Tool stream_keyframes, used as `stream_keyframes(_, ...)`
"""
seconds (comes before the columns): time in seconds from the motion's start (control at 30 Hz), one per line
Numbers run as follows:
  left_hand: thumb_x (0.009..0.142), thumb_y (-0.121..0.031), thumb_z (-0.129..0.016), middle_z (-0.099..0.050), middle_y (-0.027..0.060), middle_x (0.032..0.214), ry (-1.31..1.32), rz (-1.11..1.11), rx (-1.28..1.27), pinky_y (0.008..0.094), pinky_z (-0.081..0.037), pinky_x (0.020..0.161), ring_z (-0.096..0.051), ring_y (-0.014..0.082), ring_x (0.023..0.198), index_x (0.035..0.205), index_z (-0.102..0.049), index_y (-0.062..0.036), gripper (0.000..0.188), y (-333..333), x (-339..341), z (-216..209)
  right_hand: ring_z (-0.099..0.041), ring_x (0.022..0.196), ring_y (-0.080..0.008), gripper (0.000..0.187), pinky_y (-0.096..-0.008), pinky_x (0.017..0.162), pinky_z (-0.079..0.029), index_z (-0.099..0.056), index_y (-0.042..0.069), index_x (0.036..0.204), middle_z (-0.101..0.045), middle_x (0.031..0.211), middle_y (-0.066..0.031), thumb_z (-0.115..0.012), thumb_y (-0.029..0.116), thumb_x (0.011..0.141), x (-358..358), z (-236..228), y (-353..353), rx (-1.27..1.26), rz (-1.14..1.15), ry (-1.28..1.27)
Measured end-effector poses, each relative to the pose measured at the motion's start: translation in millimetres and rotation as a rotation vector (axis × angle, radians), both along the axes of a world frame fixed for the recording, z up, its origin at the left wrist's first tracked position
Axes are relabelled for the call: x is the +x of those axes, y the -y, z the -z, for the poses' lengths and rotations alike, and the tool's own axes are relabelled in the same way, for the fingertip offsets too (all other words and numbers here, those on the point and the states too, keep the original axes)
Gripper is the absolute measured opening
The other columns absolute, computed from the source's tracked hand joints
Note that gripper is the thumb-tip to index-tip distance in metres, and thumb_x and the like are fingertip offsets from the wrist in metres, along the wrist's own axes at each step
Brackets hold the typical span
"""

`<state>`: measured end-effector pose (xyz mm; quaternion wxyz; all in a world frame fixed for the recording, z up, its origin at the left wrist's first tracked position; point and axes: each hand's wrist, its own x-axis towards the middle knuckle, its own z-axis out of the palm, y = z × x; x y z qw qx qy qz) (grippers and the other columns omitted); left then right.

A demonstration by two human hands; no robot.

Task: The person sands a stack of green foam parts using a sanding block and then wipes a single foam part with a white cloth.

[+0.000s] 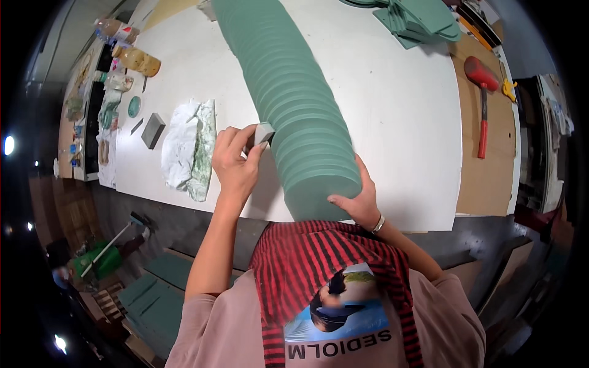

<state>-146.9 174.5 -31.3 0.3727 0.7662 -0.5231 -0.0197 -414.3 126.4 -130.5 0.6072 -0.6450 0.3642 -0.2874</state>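
A long row of overlapping green discs (pixel 307 116) runs from the table's front edge to its far side. My left hand (pixel 236 156) pinches a small grey block (pixel 264 132), whose end is against or very close to the row's left edge. At the near end, my right hand (pixel 362 199) grips the nearest green disc (pixel 322 196). Its thumb lies on the face, and its fingers reach along the right edge, partly hidden. Left of my left hand lie a crumpled white cloth (pixel 181 147) with green stains and another grey block (pixel 153 130).
Bottles (pixel 138 60) stand at the far left of the white table (pixel 405 147). Green flat offcuts (pixel 417 21) are piled at the far right. A red mallet (pixel 482 76) lies on cardboard (pixel 491 178) along the right side. Green boards (pixel 153 306) are below on the left.
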Motion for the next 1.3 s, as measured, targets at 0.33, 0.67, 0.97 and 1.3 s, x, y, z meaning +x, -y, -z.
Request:
stream_keyframes(0.33,0.072,0.0,-0.076,-0.057,0.008,0.078,-0.018,0.119,-0.05,0.0314,-0.044,0.067,-0.053,0.0203,0.073,0.103,-0.071,-0.0006,0.031,2,18,13,-0.056,0.126,-0.0287,0.107,-0.038,0.105,-0.046,-0.031,-0.007,0.149,-0.054,0.139,-0.0225,-0.092,0.024,0.066,-1,1,1,-0.017,0.033,-0.013)
stream_keyframes(0.67,0.076,-0.004,-0.075,-0.058,0.0093,0.077,-0.163,-0.034,0.044,0.0324,-0.046,0.062,-0.055,0.0218,0.068,0.098,-0.071,-0.0005,0.023,-7,21,37,-0.057,0.125,-0.0258,0.104,-0.0366,0.104,-0.046,-0.03,-0.006,0.15,-0.056,0.137,-0.0214,-0.089,0.02,0.069,1,-4,4,0.078,0.027,0.074)
stream_keyframes(0.97,0.083,-0.003,-0.072,-0.063,0.0033,0.085,-0.107,-0.07,-0.125,0.0265,-0.047,0.062,-0.053,0.0098,0.067,0.104,-0.07,-0.0003,0.021,47,19,19,-0.057,0.124,-0.0244,0.106,-0.0359,0.104,-0.046,-0.029,-0.008,0.15,-0.057,0.137,-0.0194,-0.09,0.022,0.069,0,-12,3,0.156,0.007,0.12)
stream_keyframes(1.3,0.086,-0.01,-0.072,-0.066,0.0049,0.082,-0.412,-0.139,-0.137,0.0275,-0.047,0.067,-0.057,0.0117,0.07,0.104,-0.069,0.0018,0.022,69,34,10,-0.057,0.123,-0.0234,0.105,-0.0354,0.103,-0.046,-0.029,-0.007,0.151,-0.056,0.136,-0.0184,-0.089,0.021,0.07,2,-13,4,0.141,0.004,0.106)
